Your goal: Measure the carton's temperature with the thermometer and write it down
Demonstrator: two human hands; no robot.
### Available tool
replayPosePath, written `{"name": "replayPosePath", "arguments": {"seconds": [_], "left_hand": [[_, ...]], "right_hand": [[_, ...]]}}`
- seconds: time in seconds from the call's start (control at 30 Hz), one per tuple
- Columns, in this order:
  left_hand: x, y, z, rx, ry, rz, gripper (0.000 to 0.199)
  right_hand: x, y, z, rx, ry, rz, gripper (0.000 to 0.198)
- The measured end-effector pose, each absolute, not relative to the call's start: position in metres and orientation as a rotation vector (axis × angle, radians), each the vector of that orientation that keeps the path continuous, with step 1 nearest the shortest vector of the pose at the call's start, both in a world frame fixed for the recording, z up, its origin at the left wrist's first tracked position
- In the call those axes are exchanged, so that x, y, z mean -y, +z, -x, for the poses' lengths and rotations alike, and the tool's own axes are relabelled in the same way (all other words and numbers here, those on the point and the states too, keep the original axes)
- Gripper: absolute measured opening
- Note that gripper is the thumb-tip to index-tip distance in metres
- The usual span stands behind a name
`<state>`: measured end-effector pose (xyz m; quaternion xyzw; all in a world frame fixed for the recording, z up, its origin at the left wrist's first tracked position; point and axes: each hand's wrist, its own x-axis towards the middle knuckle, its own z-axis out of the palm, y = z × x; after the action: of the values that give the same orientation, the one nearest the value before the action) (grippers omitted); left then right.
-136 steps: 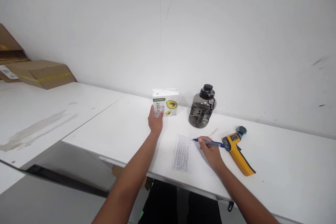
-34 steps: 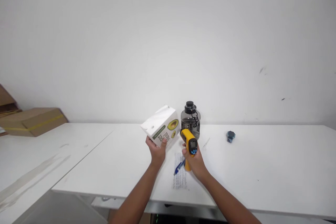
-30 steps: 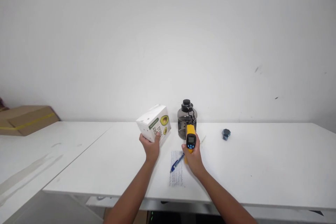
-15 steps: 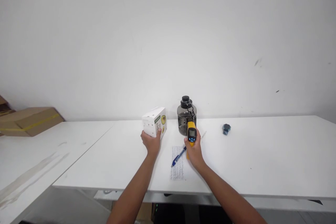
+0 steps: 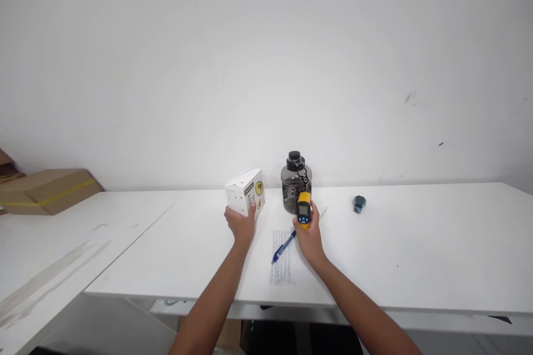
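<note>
My left hand is closed around the near lower part of a white box with avocado pictures on its right side. Gripped in my right hand is a yellow and black infrared thermometer, its small screen and blue buttons facing me. Just behind the thermometer stands a dark, see-through water jug with a black cap and strap. Between my wrists, a blue pen lies across a sheet covered in writing; the pen's far end reaches close to my right hand.
A dark blue wristwatch lies to the right on the white table. Far left, a cardboard box with yellow tape rests near the wall. The table's front edge runs below my forearms.
The thermometer has tilted slightly in my right hand, and its yellow handle below the fingers no longer shows. My left hand and the white box look almost unchanged.
</note>
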<state>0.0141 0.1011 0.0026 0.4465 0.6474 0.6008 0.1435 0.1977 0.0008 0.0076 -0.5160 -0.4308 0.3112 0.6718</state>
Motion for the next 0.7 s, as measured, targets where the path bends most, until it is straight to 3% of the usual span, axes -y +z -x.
{"name": "replayPosePath", "arguments": {"seconds": [0.43, 0.7], "left_hand": [[-0.105, -0.001, -0.012, -2.008, 1.616, -1.288, 0.080], [-0.106, -0.001, -0.015, -2.006, 1.593, -1.302, 0.078]], "right_hand": [[-0.009, 0.003, -0.222, 1.041, 0.426, 1.427, 0.071], [-0.011, 0.018, -0.254, 1.132, 0.186, 1.988, 0.072]]}}
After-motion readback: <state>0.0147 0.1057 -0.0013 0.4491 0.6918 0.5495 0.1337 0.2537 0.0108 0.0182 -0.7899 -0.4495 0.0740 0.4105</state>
